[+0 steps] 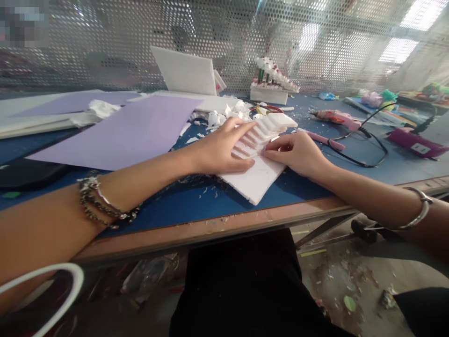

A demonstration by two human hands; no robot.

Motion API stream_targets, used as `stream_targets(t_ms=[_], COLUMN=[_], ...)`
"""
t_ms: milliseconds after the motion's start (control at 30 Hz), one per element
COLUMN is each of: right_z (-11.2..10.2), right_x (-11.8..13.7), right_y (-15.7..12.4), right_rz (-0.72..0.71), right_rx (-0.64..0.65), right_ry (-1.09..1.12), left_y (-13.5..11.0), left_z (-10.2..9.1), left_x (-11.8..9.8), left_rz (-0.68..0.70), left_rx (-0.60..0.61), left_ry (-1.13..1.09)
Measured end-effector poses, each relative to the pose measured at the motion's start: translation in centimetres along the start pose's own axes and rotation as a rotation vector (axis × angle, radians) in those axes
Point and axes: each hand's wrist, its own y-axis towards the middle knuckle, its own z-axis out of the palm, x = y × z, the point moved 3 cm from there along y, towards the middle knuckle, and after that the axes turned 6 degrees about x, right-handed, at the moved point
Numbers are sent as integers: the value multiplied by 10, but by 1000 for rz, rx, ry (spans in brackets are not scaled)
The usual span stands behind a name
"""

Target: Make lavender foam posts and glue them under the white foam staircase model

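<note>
A white foam staircase model (264,133) stands on a white foam base sheet (253,180) near the table's front edge. My left hand (219,149) lies over the left side of the steps, fingers stretched along them and thumb pressed on the base. My right hand (297,152) rests at the right of the steps, fingertips curled against the lower steps and the base. Neither hand lifts anything.
A lilac sheet (129,133) lies at left on the blue table (196,206). White foam scraps (224,116), a finished staircase model (271,84), a pink glue gun (335,119) with black cable (361,147) and a perforated metal screen (105,42) stand behind.
</note>
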Motion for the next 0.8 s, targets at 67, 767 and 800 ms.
stream_targets(t_ms=[67, 767, 800], right_z=[0, -7, -6], right_x=[-1, 20, 21], right_y=[0, -18, -18], right_rz=[4, -184, -181], right_rx=[-4, 358, 385], right_ry=[2, 523, 535], left_y=[1, -16, -18], left_z=[0, -20, -20], left_x=[0, -35, -39], left_rz=[2, 503, 537], left_rx=[7, -434, -456], left_ry=[-5, 235, 249])
